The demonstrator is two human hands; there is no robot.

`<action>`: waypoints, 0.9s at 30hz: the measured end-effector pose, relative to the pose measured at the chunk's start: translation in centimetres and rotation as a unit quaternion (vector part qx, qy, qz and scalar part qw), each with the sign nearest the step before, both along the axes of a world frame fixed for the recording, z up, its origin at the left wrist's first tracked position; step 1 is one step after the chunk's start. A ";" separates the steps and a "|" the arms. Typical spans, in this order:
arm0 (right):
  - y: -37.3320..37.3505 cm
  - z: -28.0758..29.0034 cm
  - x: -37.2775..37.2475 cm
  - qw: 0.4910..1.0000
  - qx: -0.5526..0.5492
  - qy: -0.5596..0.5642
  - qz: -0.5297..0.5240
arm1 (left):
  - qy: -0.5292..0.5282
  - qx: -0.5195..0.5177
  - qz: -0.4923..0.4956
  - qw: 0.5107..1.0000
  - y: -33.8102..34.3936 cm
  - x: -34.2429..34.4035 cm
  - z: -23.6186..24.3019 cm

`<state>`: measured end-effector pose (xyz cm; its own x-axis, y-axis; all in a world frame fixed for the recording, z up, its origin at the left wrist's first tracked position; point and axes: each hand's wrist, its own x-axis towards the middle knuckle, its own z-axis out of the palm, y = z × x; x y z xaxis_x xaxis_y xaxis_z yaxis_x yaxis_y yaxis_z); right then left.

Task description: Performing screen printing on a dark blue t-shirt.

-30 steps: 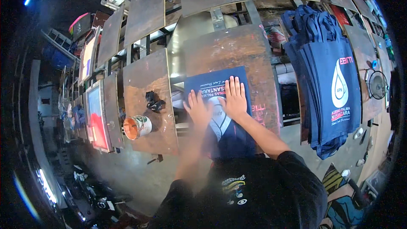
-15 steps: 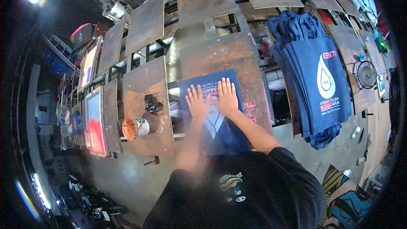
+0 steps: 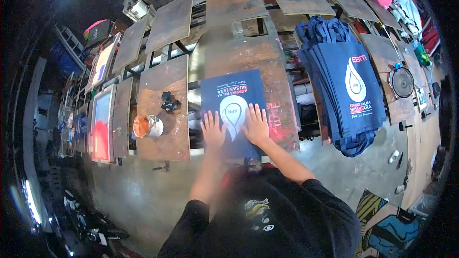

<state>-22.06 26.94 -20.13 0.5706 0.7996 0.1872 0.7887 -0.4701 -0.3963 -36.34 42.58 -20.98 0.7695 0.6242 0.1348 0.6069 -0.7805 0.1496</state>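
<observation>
A navy blue cloth tote bag point(image 3: 214, 96) lies flat on a brown, paint-stained board point(image 3: 275, 62) in front of me. Its white drop-shaped print is upside down from where I stand. My left hand point(image 3: 213, 128) rests palm down on the bag's left side, fingers spread. Over on the right of the print, my right hand point(image 3: 256, 126) presses flat with its fingers apart. Neither hand grips anything. The bag's near edge lies by my black shirt, and I cannot make out its handles.
A stack of printed navy tote bags point(image 3: 351, 91) covers a board to the right. On the left board stand a paint tub point(image 3: 149, 126) with orange inside and a crumpled black piece point(image 3: 169, 102). Framed screens point(image 3: 103, 124) lean farther left. Gaps separate the boards on the metal rack.
Both hands have slid toward me over the bag, from its printed lettering down to the sides of the drop. More of the print shows now. The view has shifted slightly.
</observation>
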 end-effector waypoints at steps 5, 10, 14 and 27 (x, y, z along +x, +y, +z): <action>-0.3 -0.4 0.3 0.999 -0.019 -0.033 0.003 | 0.012 -0.011 0.056 0.998 0.1 -3.8 -0.6; 0.1 0.0 -0.2 0.994 0.093 0.043 -0.046 | -0.074 -0.020 0.117 0.990 -0.8 -7.8 -0.4; 1.6 4.6 -6.2 0.972 0.197 0.128 -0.017 | -0.278 -0.186 0.101 0.937 -1.4 -10.3 1.8; 2.6 12.5 -41.3 0.853 0.232 0.348 0.312 | -0.792 -0.578 -0.142 0.134 -5.1 -36.2 15.1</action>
<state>-63.33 29.56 -7.59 0.1629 0.9206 0.3549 0.3264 0.2891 -0.8999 -72.50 37.52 -5.86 0.3622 0.9086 0.2080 -0.9311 0.3629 0.0358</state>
